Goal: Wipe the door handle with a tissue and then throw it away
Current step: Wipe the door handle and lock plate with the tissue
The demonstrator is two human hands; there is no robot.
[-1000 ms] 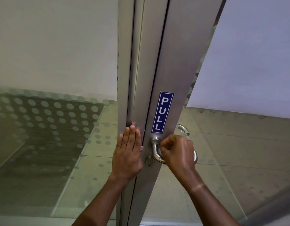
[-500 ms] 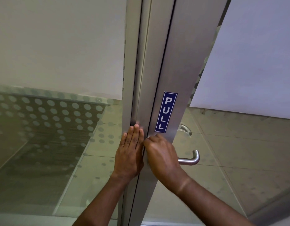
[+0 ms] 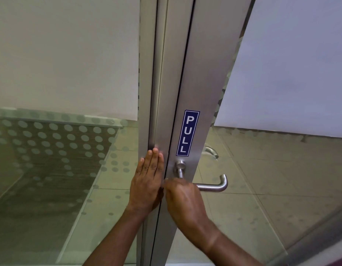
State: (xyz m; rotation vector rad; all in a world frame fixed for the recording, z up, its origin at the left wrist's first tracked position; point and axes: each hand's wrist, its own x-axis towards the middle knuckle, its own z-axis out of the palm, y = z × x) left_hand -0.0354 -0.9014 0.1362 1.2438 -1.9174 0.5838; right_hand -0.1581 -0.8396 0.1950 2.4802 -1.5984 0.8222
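A brushed steel lever door handle [image 3: 214,187] juts from the aluminium door stile [image 3: 202,83], under a blue PULL sticker [image 3: 187,133]. My left hand [image 3: 148,183] lies flat with fingers straight against the fixed frame, left of the door edge. My right hand [image 3: 183,202] is curled with its fingertips pinched at the door edge, just below the handle's round base [image 3: 180,166] and touching the lever's inner end. No tissue shows; anything inside the right fist is hidden.
Glass panels with frosted dots [image 3: 57,143] flank the door on both sides. A second handle [image 3: 210,150] shows through the glass on the door's far side. Tiled floor [image 3: 262,198] lies beyond the door.
My right hand has let go of the lever, slid left to the door edge, then dropped a little. The handle is now uncovered. My left hand has stayed flat on the frame.
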